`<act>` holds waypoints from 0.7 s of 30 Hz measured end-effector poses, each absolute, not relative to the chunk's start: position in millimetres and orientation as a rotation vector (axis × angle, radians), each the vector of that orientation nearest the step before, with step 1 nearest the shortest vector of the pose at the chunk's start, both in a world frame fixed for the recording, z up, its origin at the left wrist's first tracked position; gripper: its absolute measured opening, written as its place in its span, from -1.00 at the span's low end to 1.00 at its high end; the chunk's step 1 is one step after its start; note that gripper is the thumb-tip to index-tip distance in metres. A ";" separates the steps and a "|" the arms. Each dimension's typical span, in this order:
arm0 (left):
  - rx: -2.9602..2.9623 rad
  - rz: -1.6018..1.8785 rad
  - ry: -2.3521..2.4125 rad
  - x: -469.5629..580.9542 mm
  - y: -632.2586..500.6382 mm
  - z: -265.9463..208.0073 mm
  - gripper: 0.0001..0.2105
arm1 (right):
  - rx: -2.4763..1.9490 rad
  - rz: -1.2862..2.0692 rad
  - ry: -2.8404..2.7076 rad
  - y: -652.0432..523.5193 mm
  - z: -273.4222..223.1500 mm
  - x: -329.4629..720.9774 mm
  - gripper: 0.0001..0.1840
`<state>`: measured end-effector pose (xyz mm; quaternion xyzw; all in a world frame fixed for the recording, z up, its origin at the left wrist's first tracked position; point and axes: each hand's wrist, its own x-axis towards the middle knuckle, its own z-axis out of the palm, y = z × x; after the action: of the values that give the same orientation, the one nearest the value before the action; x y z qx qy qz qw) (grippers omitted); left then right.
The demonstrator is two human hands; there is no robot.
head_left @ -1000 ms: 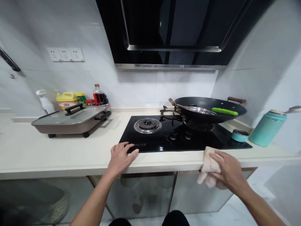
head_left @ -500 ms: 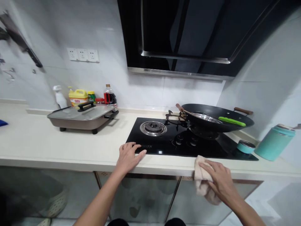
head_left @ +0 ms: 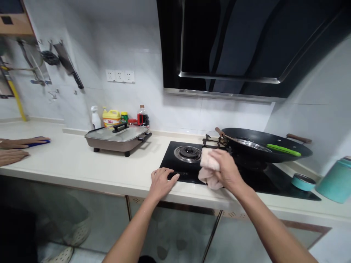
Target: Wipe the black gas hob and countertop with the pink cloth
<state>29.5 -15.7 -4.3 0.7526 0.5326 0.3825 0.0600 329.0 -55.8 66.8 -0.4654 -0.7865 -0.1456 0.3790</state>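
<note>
A pale pink cloth (head_left: 210,166) is bunched in my right hand (head_left: 227,168), over the front part of the black glass gas stove (head_left: 170,160). Near the cloth lies the bare left burner (head_left: 188,153). My left hand (head_left: 162,182) rests with fingers spread on the stove's front left corner and the counter edge, holding nothing. On the right side of the stove sits a black wok (head_left: 246,146); a lime-green handle (head_left: 283,149) and a wooden handle show in it. The stove knobs are hidden behind my right hand and the cloth.
A lidded electric pan (head_left: 115,140) stands left of the stove, with a spray bottle (head_left: 95,117), a yellow jug (head_left: 111,117) and a dark sauce bottle (head_left: 143,117) behind. A teal flask (head_left: 336,180) and its cap (head_left: 303,182) stand right. At far left, another person's hands (head_left: 16,148) touch a blue cloth (head_left: 40,141).
My right hand has lifted the cloth from the counter's front edge and moved left over the stove. My left hand stays in place. The view has swung left, bringing another person's hands into sight.
</note>
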 end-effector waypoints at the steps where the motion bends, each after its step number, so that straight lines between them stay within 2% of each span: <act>1: 2.276 1.159 1.608 29.4 -15.9 -4.4 -0.67 | -1.303 -0.316 -2.136 -54.2 56.5 323.6 -0.31; 5: 2.296 1.168 1.597 29.5 -15.6 -5.2 -0.66 | -1.566 -0.069 -2.390 -60.1 22.7 310.0 -0.21; 9: 2.300 1.159 1.608 30.1 -15.7 -4.0 -0.65 | -1.545 -0.163 -2.273 -62.8 23.8 289.2 -0.36; 14: 2.297 1.147 1.633 29.6 -15.6 -3.5 -0.68 | -1.550 -0.234 -2.317 -48.8 26.5 269.2 -0.39; 21: 2.297 1.133 1.626 26.8 -12.7 -5.9 -0.69 | -1.690 -0.249 -2.133 -51.5 4.7 365.8 -0.52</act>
<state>26.8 -12.7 -5.9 0.7561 0.5352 0.3728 0.0539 365.8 -51.5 4.7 -0.6056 -0.7643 -0.0893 0.2028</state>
